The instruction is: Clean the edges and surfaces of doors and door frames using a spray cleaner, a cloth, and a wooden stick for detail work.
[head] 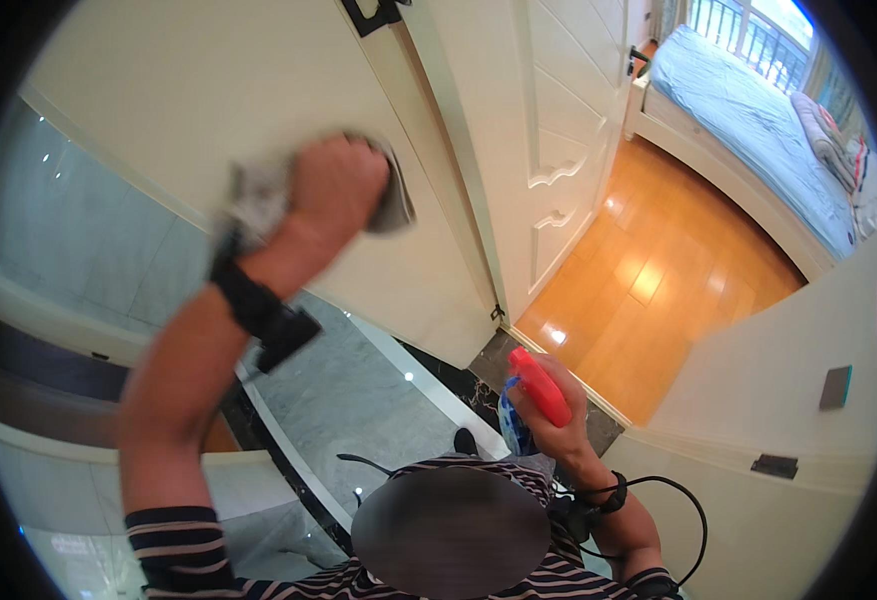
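Observation:
My left hand (pixel 339 178), blurred, is closed on a grey cloth (pixel 258 196) and holds it against a flat cream panel (pixel 205 90). Part of the cloth sticks out on each side of the fist. Whether the panel is a door or a wall I cannot tell. Lower down, in front of my body, my right hand (pixel 560 405) grips a spray bottle with a red trigger head (pixel 542 386). The bottle's blue patterned body (pixel 512 420) shows beside my fingers, partly hidden by them.
A cream panelled door (pixel 558 97) stands open onto a room with a wooden floor (pixel 633 277) and a bed with a blue sheet (pixel 738 120). Grey floor tiles (pixel 333 375) lie below me. A black cable (pixel 701 517) loops beside my right forearm. A wall switch (pixel 834 388) is at right.

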A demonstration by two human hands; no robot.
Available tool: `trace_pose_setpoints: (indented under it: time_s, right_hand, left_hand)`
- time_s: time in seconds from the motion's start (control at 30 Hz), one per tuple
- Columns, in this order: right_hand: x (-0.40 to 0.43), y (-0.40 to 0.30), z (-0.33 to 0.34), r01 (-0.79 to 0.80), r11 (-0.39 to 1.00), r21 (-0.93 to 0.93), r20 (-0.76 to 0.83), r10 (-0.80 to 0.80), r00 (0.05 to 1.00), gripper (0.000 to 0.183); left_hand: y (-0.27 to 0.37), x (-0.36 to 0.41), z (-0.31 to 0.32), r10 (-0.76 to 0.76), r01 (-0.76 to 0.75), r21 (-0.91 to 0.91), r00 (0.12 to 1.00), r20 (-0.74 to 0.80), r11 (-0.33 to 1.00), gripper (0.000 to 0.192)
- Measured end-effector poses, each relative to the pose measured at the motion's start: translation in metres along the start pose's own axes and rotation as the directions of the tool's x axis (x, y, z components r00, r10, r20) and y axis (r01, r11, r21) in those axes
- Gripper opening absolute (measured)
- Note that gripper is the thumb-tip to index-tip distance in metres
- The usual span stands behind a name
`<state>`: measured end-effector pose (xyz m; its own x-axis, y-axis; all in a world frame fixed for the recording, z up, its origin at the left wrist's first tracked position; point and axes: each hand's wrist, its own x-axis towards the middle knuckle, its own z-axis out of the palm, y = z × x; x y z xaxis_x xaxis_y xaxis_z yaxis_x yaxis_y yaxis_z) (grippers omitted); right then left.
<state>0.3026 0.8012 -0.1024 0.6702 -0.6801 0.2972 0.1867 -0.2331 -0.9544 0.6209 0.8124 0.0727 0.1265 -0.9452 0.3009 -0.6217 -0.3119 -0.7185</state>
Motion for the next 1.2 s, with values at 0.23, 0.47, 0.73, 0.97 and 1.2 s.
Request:
trace_pose_setpoints:
  time_s: [0.23,0.47,0.73,0.97,1.2]
  right_hand:
    - [0.034,-0.001,-0.029,0.104,0.995,0.007,0.137,-0.104,0.985,0.037]
    - [0.095,-0.022,0.005,0.121,0.987,0.102,0.220,-0.141,0.965,0.035]
    - [0.133,-0.031,0.044,0.208,0.978,0.021,0.189,-0.208,0.960,0.030]
    - [0.129,-0.018,0.054,0.163,0.986,0.026,0.131,-0.165,0.978,0.026]
    - [0.127,-0.022,0.055,0.107,0.994,-0.001,0.110,-0.106,0.988,0.031]
  left_hand:
    - [0.090,-0.139,0.073,0.075,0.013,-0.390,0.975,0.209,0.921,0.009]
    - [0.108,-0.267,0.042,-0.212,0.478,-0.791,0.878,0.429,0.382,0.027]
    - [0.168,-0.354,0.010,-0.191,0.106,-0.224,0.258,0.947,-0.969,0.051]
    - [0.181,-0.384,0.025,-0.163,0.228,-0.243,0.320,0.933,-0.943,0.049]
    - [0.168,-0.362,0.020,-0.175,0.236,-0.247,0.288,0.941,-0.940,0.044]
